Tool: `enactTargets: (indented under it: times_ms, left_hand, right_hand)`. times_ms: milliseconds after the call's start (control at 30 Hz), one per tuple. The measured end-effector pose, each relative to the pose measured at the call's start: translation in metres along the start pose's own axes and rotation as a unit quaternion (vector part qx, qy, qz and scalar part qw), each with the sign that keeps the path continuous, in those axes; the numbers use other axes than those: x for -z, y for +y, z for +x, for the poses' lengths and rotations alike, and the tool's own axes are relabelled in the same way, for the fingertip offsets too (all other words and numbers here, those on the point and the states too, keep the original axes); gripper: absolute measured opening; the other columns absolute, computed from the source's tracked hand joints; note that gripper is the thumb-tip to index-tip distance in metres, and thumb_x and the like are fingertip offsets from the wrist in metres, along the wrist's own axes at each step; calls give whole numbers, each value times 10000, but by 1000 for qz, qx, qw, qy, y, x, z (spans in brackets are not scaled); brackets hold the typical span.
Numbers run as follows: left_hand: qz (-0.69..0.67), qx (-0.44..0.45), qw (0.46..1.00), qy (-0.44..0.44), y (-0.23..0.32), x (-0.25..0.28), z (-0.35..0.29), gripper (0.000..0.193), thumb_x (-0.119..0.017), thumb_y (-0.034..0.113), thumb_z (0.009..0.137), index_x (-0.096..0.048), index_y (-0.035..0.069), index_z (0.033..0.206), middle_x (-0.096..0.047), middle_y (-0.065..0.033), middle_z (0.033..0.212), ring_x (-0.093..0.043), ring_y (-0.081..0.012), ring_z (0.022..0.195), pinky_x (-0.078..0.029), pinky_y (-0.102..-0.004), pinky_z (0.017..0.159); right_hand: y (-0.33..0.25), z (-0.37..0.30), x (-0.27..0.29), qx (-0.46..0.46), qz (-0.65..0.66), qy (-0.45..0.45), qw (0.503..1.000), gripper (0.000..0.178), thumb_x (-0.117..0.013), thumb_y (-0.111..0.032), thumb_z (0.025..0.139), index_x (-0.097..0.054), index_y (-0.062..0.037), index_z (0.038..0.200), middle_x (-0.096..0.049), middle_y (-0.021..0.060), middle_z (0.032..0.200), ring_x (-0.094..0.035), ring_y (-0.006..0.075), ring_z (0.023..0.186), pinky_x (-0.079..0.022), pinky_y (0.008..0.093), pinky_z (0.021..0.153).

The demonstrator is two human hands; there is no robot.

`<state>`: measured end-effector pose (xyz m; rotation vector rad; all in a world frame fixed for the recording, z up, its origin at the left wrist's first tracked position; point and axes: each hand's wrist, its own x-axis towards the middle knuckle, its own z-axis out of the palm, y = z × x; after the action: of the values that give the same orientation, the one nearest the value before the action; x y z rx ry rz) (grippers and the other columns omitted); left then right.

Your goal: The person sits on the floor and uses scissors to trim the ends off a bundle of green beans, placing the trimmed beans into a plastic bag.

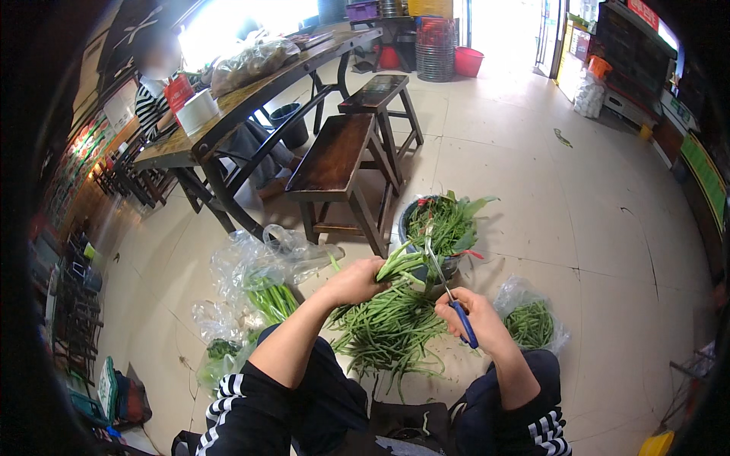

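My left hand (pixel 357 281) is closed round a bunch of green beans (pixel 403 264), their ends poking out past my fingers. In my right hand (pixel 473 313) is a pair of scissors (pixel 461 311) with blue handles. The blades point away from me, just right of the bunch; whether they touch it I cannot tell. Below both hands a loose heap of green beans (pixel 388 327) spreads between my knees. Beyond the scissors stands a dark bucket (pixel 405 220) filled with green trimmings (pixel 450 222). To the right, a clear plastic bag (pixel 561 334) holds more green beans (pixel 529 325).
Clear plastic bags (pixel 243 258) with long green stalks (pixel 271 301) and other greens lie at my left. Two wooden stools (pixel 334 156) stand ahead, beside a long table (pixel 175 152) where another person (pixel 152 106) sits. A red tub (pixel 468 62) stands far back.
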<state>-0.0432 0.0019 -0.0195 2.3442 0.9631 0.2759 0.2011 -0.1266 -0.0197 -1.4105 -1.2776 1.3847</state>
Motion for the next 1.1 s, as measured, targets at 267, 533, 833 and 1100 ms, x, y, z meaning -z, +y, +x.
enactTargets:
  times_ms: [267, 533, 833, 1100]
  left_hand:
    - [98, 4, 995, 28, -4, -14, -2, 268, -671, 174, 832, -627, 40, 1059, -623, -179, 1024, -597, -387, 981, -485, -457, 845]
    - [-87, 64, 993, -50, 17, 5, 2, 326, -697, 164, 854, -617, 32, 1142, -690, -133, 1036, -647, -257, 954, -491, -362, 861]
    - [-526, 2, 836, -155, 29, 8, -3, 884, -843, 112, 711, -331, 21, 1426, -448, -155, 1435, -572, -261, 1190, -462, -377, 984]
    - [-647, -24, 726, -231, 25, 1, -9, 782, -826, 157, 719, -375, 32, 1347, -544, -289, 1255, -558, -142, 670, -462, -254, 554]
  right_hand:
    - [-2, -2, -9, 51, -200, 80, 975, 398, -768, -322, 815, -629, 9, 987, -569, 29, 652, -535, 117, 601, -430, 297, 568]
    - [7, 4, -9, 31, 66, 114, 991, 231, -698, -241, 895, -627, -29, 954, -556, -5, 655, -517, 61, 533, -396, 215, 478]
    - [4, 3, -1, 138, 163, 82, 973, 333, -657, -272, 937, -571, -25, 1144, -619, 37, 810, -575, 94, 707, -458, 227, 649]
    - [3, 1, -2, 164, 161, 56, 972, 396, -659, -296, 937, -553, -17, 1198, -637, 63, 877, -585, 111, 768, -465, 245, 706]
